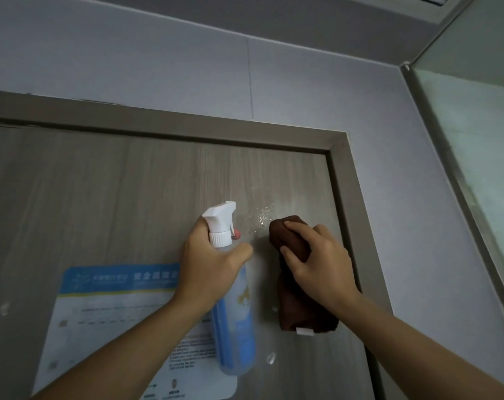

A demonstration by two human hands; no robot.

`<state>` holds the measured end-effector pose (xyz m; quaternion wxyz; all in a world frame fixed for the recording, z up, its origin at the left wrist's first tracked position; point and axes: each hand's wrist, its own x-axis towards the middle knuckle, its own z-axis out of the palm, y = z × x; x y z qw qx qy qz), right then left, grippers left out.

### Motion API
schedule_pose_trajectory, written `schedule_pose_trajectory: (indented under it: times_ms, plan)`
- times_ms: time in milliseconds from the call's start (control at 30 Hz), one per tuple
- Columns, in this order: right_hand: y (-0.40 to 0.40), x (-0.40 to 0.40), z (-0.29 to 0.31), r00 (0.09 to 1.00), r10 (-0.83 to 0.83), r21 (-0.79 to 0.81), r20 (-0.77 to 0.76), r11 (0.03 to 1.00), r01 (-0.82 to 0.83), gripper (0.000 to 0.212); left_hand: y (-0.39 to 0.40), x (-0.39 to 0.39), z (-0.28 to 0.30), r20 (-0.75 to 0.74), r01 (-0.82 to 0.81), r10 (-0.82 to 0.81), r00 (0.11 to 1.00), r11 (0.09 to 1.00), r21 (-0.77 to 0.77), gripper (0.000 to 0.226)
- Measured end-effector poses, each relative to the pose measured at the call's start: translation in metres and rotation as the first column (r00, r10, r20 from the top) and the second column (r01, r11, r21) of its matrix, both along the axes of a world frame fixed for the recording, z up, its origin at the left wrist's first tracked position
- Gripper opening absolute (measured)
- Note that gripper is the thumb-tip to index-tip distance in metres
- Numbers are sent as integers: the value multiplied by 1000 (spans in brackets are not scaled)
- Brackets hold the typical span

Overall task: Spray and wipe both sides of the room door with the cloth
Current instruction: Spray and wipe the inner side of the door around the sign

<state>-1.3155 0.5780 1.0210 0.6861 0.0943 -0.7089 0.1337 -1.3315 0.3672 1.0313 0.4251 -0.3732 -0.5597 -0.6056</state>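
Grey wall [302, 96] and a taupe frame [343, 180] close round the upper right corner of the wood-grain door [115, 192], where you are working. Your left hand [213, 264] grips the neck of the spray bottle [233, 321]; your right hand [320, 264] pinches the bunched brown cloth [297, 307] against the panel. Fresh droplets [263, 216] glisten just above the cloth, unwiped. I'd judge you early on: this face is barely begun, and the far side cannot be seen. A blue notice [115, 298] sits lower left.

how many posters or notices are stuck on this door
1: a blue-and-white notice on the door, lower left, partly behind the left hand's spray bottle. The lower door is out of view.
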Motion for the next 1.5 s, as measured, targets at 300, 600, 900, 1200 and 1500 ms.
schedule_pose_trajectory:
  times_ms: [300,600,900,1200,1500]
  plan:
    - [-5,22,1,995,-97,-31,-29,995,96,52,-6,4,16,19,100,-100,995,995,2,35]
    - [14,36,17,977,-169,-56,131,983,177,51,-23,-5,11,105,145,-143,984,989,-14,38]
    - [64,-9,64,981,-176,-41,86,983,180,53,-36,-36,24,146,126,-116,982,990,-67,43]
    - [74,-62,57,929,-367,41,-51,928,370,59,-45,-62,37,169,174,-168,971,984,-23,41]
    - [63,-77,124,886,-444,96,-136,884,458,56,-50,-71,33,186,186,-183,965,983,1,37]
